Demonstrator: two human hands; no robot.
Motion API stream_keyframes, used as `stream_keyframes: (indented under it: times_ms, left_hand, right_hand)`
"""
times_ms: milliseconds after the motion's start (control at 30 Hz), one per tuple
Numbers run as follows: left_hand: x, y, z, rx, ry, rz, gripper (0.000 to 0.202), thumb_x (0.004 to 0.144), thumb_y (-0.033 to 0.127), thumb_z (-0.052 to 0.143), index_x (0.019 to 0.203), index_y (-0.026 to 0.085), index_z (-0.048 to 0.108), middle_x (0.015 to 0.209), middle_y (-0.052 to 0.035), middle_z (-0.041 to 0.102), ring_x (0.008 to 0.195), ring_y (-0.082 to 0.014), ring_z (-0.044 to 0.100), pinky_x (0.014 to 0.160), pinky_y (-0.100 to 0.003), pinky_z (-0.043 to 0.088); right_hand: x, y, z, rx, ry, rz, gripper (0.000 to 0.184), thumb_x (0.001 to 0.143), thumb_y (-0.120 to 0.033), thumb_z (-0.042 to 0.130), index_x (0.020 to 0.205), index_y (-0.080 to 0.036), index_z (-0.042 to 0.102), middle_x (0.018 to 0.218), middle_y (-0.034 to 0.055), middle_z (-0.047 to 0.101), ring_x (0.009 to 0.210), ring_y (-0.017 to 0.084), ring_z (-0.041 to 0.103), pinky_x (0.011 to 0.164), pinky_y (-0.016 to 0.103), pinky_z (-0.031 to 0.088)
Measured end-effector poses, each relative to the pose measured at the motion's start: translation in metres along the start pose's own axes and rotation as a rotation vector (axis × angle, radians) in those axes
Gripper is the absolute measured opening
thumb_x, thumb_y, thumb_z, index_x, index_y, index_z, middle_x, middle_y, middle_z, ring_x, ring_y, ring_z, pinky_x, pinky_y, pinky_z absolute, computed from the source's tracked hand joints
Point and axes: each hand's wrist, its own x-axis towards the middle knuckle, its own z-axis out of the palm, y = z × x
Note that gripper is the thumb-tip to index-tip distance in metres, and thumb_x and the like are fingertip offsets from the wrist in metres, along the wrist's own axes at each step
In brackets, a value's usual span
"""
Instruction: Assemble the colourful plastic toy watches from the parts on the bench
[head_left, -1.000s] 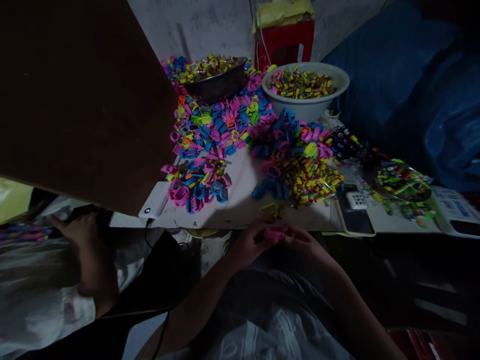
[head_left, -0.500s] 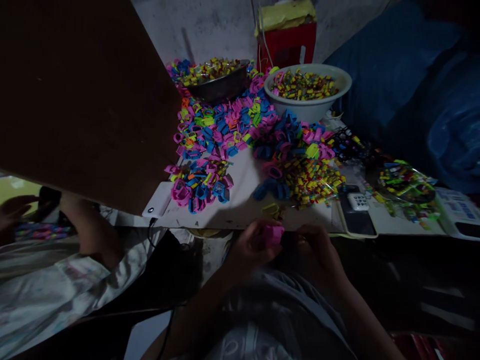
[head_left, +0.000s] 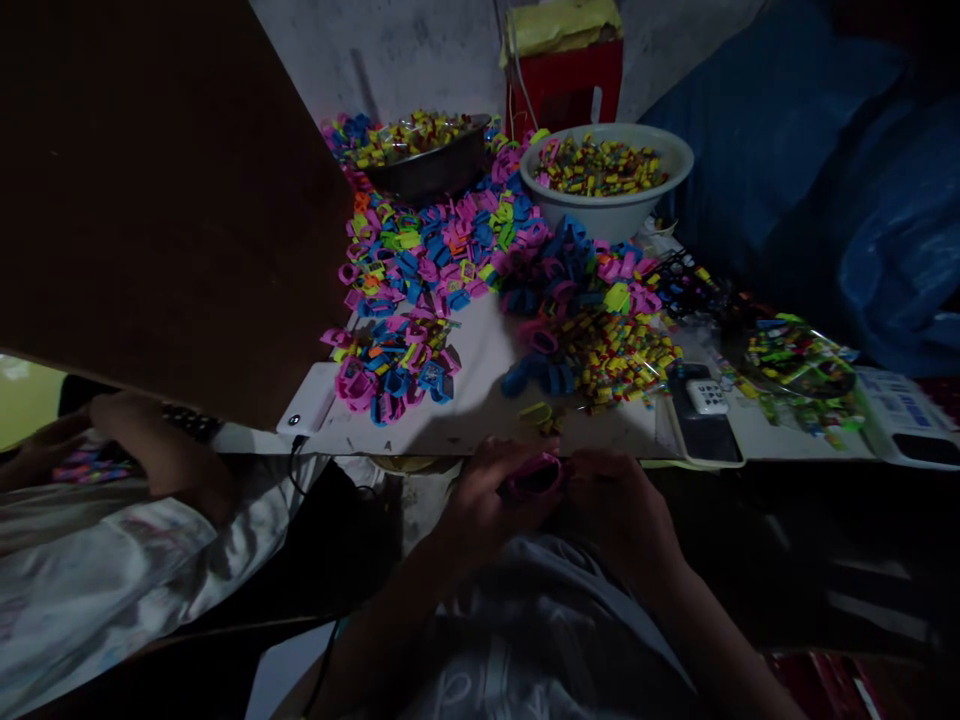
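Observation:
My left hand [head_left: 484, 500] and my right hand [head_left: 619, 510] meet just below the table's front edge, over my lap. Both pinch a small pink plastic ring piece [head_left: 534, 476] between their fingers. Just past them on the white table [head_left: 480, 400] lie a loose yellow-green piece [head_left: 536, 412], a heap of small yellow and red parts [head_left: 619, 355] and a few blue ring pieces [head_left: 540, 376]. Piles of pink, blue and green ring pieces [head_left: 442, 265] cover the table's middle and back.
A white bowl [head_left: 607, 205] and a dark metal bowl [head_left: 431, 170] of small parts stand at the back. A phone [head_left: 705, 425] and a small remote [head_left: 705, 397] lie right. A dark board [head_left: 157, 200] looms left; another person's hand [head_left: 150, 445] works beneath it.
My hands have turned the pink piece and dropped slightly; the right hand has closed in on it. The other person's hand at left has shifted over their work.

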Motion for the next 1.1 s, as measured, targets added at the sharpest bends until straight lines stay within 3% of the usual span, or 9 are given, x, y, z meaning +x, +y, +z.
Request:
stream_keyframes:
  times_ms: [133,267,467,600,700,800,867,1000,1100]
  left_hand:
    - [0.001,0.002,-0.004,-0.011,-0.033,-0.007,0.052,0.076,0.040,0.072,0.125,0.028,0.061,0.116,-0.0036,0.067,0.105,-0.0236,0.057,0.097,-0.035,0.040]
    - [0.001,0.002,-0.006,-0.085,-0.089,-0.128,0.053,0.073,0.041,0.074,0.124,0.029,0.062,0.121,-0.0039,0.065,0.112,-0.0251,0.056,0.101,-0.036,0.039]
    - [0.001,-0.018,0.002,-0.417,-0.295,-0.347,0.045,0.076,0.045,0.070,0.112,0.018,0.068,0.114,-0.0096,0.069,0.106,-0.0269,0.063,0.091,-0.034,0.048]
    - [0.005,-0.028,0.001,-0.363,-0.407,-0.362,0.042,0.076,0.043,0.069,0.109,0.016,0.069,0.111,-0.0096,0.071,0.105,-0.0261,0.064,0.092,-0.034,0.048]
    - [0.013,-0.034,-0.014,-0.241,-0.263,-0.332,0.039,0.078,0.043,0.066,0.107,0.017,0.068,0.108,-0.0085,0.071,0.099,-0.0237,0.065,0.088,-0.033,0.049]
    - [0.027,-0.047,-0.048,0.016,0.048,-0.330,0.042,0.080,0.046,0.062,0.111,0.018,0.065,0.103,-0.0086,0.071,0.092,-0.0233,0.066,0.083,-0.033,0.050]
    - [0.039,-0.059,-0.077,0.257,0.266,-0.310,0.047,0.082,0.047,0.060,0.118,0.018,0.061,0.104,-0.0100,0.070,0.094,-0.0256,0.064,0.085,-0.036,0.048]
    - [0.066,-0.094,-0.132,0.674,0.589,-0.262,0.055,0.082,0.046,0.059,0.130,0.020,0.053,0.118,-0.0145,0.063,0.111,-0.0354,0.052,0.096,-0.049,0.038]
    - [0.079,-0.115,-0.152,0.754,0.681,-0.324,0.059,0.084,0.046,0.057,0.136,0.020,0.047,0.127,-0.0183,0.056,0.118,-0.0408,0.044,0.097,-0.056,0.033]
  right_hand:
    - [0.004,-0.002,-0.002,-0.048,-0.070,-0.122,0.011,0.090,-0.016,0.049,0.098,-0.025,0.050,0.097,0.0063,0.066,0.087,0.020,0.062,0.074,0.031,0.046]
    - [0.010,-0.003,-0.006,-0.208,-0.218,-0.267,0.011,0.090,-0.015,0.047,0.099,-0.022,0.049,0.094,0.0077,0.063,0.083,0.020,0.057,0.073,0.032,0.043]
    - [0.005,0.000,0.000,-0.509,-0.417,-0.297,0.008,0.090,-0.019,0.047,0.083,-0.021,0.051,0.073,0.0034,0.059,0.067,0.019,0.055,0.061,0.032,0.032]
    - [0.003,0.013,0.012,-0.439,-0.480,-0.224,0.009,0.090,-0.021,0.049,0.082,-0.021,0.053,0.071,0.0018,0.058,0.067,0.018,0.055,0.061,0.031,0.032]
    - [0.011,0.031,0.014,-0.336,-0.367,-0.114,0.015,0.085,-0.030,0.060,0.095,-0.020,0.055,0.092,0.0066,0.062,0.087,0.022,0.056,0.074,0.033,0.040]
    - [0.021,0.045,0.007,-0.212,-0.152,0.014,0.042,0.082,-0.036,0.065,0.117,-0.020,0.048,0.114,0.0113,0.057,0.098,0.025,0.053,0.083,0.039,0.043]
    - [0.024,0.047,0.001,-0.089,-0.073,0.089,0.039,0.084,-0.037,0.061,0.118,-0.022,0.047,0.113,0.0097,0.057,0.093,0.022,0.053,0.081,0.038,0.044]
    - [0.022,0.035,-0.001,0.276,-0.152,0.241,0.028,0.087,-0.041,0.057,0.109,-0.024,0.050,0.101,0.0044,0.057,0.085,0.017,0.053,0.076,0.030,0.044]
    - [0.018,0.028,0.005,0.531,-0.183,0.371,0.026,0.086,-0.045,0.058,0.100,-0.024,0.052,0.093,0.0019,0.055,0.082,0.015,0.051,0.072,0.027,0.043]
